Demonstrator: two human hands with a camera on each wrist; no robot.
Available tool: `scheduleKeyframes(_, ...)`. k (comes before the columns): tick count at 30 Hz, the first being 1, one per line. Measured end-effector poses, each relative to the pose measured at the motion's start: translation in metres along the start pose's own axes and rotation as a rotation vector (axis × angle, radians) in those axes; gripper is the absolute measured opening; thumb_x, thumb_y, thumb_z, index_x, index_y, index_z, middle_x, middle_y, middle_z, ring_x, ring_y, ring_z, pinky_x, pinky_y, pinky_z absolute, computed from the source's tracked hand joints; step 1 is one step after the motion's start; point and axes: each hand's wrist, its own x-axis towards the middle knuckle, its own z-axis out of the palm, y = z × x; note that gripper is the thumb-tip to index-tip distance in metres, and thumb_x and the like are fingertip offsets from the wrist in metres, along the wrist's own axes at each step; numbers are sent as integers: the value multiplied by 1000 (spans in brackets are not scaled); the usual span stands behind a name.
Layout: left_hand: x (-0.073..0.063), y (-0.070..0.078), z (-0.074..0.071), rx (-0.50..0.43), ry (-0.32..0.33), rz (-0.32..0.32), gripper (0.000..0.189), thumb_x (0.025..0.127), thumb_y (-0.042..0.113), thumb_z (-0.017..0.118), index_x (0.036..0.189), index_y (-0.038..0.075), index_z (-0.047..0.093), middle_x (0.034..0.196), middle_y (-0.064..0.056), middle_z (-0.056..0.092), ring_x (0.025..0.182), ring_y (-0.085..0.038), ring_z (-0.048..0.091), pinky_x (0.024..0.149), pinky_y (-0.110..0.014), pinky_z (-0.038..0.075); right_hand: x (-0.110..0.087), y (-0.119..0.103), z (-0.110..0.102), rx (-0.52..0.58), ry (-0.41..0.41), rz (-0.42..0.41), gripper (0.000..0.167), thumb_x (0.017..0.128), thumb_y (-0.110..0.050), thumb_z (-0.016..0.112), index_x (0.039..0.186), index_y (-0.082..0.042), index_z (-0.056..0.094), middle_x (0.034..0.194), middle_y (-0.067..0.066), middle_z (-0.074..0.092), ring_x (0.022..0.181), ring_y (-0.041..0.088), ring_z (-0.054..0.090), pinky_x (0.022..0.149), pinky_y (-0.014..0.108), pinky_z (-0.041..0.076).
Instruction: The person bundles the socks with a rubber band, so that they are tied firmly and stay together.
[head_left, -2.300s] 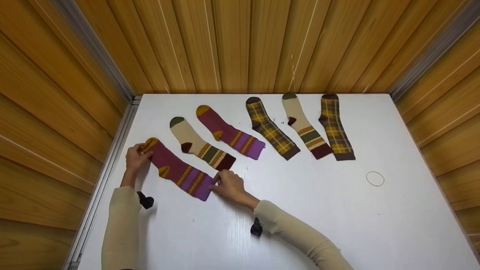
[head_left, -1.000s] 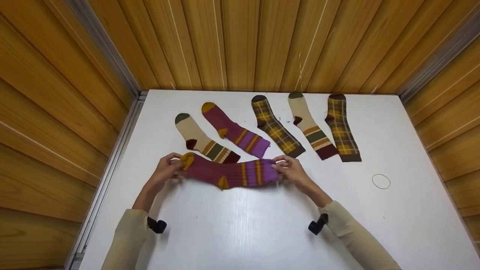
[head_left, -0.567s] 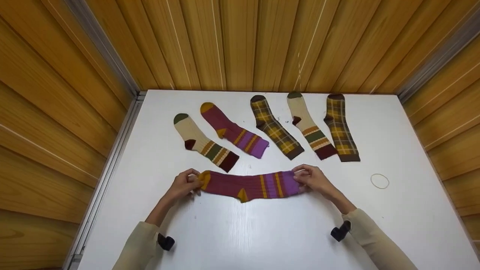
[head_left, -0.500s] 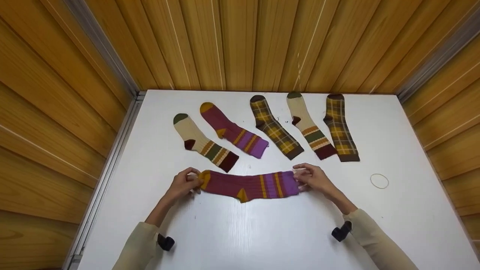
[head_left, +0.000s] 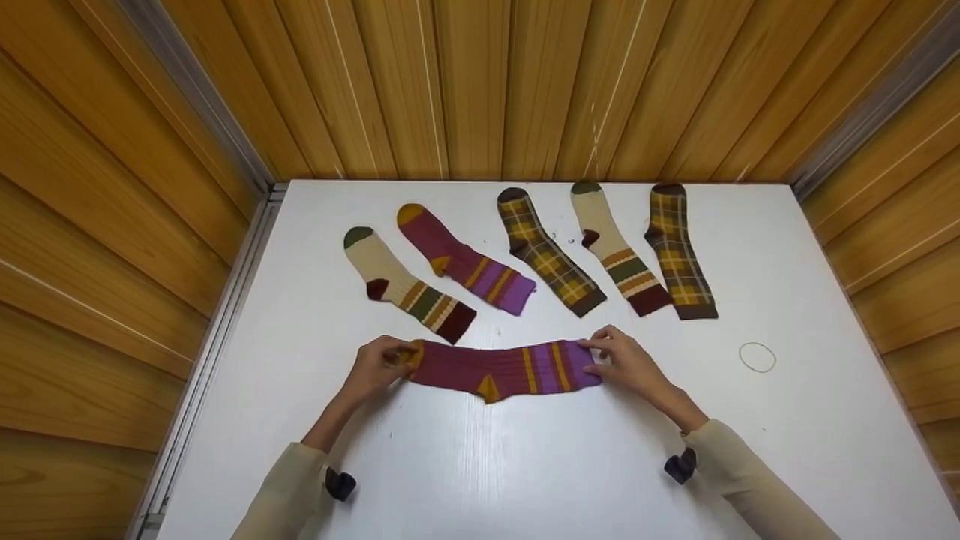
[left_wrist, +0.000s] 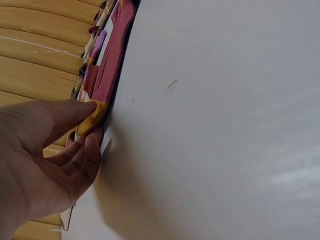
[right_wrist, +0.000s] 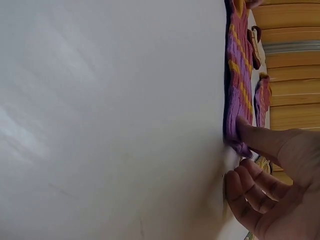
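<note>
A maroon and purple striped sock point(head_left: 457, 367) lies crosswise on the white table, toe to the left, mustard heel toward the near edge. My left hand point(head_left: 377, 367) pinches its mustard toe point(left_wrist: 92, 119) between thumb and fingers, as the left wrist view shows. At the other end my right hand point(head_left: 626, 364) holds the purple cuff point(right_wrist: 235, 120), thumb on top of it; the index finger is partly hidden in the right wrist view. Behind lie a matching maroon sock point(head_left: 461, 259) and a cream sock with a green toe point(head_left: 409, 285).
Farther right on the table point(head_left: 480, 480) are a brown plaid sock point(head_left: 551, 255), a second cream sock point(head_left: 619, 251) and another plaid sock point(head_left: 679, 255). A thin rubber band point(head_left: 757, 343) lies at the right. Wood-look panels point(head_left: 472, 90) enclose the back and sides.
Both hands have brought the maroon sock from its slanted place at the left to the front middle and turned it crosswise. Lately the hands have shifted only slightly at its ends.
</note>
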Motion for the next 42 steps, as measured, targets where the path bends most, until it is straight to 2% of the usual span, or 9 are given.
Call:
scheduleKeyframes(3,2,1,3,31,-1,1,25,83,-9,76,107,-3,76,100,-16,70,90,-25,65,78,-29,55,0,2,-2,-36,8,31,41,85,-5,81,124,0,72,106,14,62,89,23,59,75,31,47)
scheduleKeyframes(8,5,3,5,80,-12,-33,28,82,-9,77,108,0,78,98,-12,68,87,-22,63,77,-29,53,-2,5,-4,-10,-5,42,42,87,-4,79,128,0,69,105,15,60,90,24,57,74,29,44)
scheduleKeyframes(17,8,1,1,94,-31,-64,26,84,-6,77,108,4,79,99,-9,68,88,-19,61,77,-28,52,-3,4,-7,13,-21,78,44,88,0,76,131,2,66,105,16,59,92,22,56,75,27,45)
scheduleKeyframes(24,15,-5,-12,35,-77,47,20,89,2,76,109,3,77,102,-11,73,88,-20,62,79,-26,53,-2,4,-14,46,5,31,39,89,-5,77,126,4,68,100,16,67,85,23,64,73,25,52)
scheduleKeyframes(27,22,-8,-23,-6,-82,49,19,93,7,73,111,2,75,104,-13,74,90,-21,63,81,-24,53,-1,5,-15,79,52,15,35,89,-6,78,122,5,70,99,16,72,85,26,69,75,28,57)
scheduleKeyframes(30,37,-7,-36,-35,-62,33,20,95,11,72,113,0,74,105,-15,74,90,-20,64,80,-23,53,4,5,-14,121,99,-12,30,90,-5,77,118,4,72,102,17,74,87,28,71,76,29,59)
scheduleKeyframes(32,51,-5,-45,-66,-34,25,21,96,10,71,114,-1,73,105,-17,73,89,-18,63,78,-23,52,10,3,-12,150,119,-41,27,91,-4,75,116,5,72,103,19,75,87,30,72,76,29,60)
scheduleKeyframes(38,108,-4,-61,-162,85,-3,26,98,9,68,119,-6,70,103,-26,70,84,-19,60,69,-21,49,35,-11,-4,224,107,-79,26,94,-8,72,116,6,72,107,22,75,88,32,74,73,23,59)
scheduleKeyframes(42,146,-8,-66,-173,150,-48,29,100,8,63,124,-8,65,105,-27,67,86,-23,62,69,-22,52,59,-23,6,305,75,-60,30,96,-10,71,120,8,70,106,24,75,86,35,75,72,25,60)
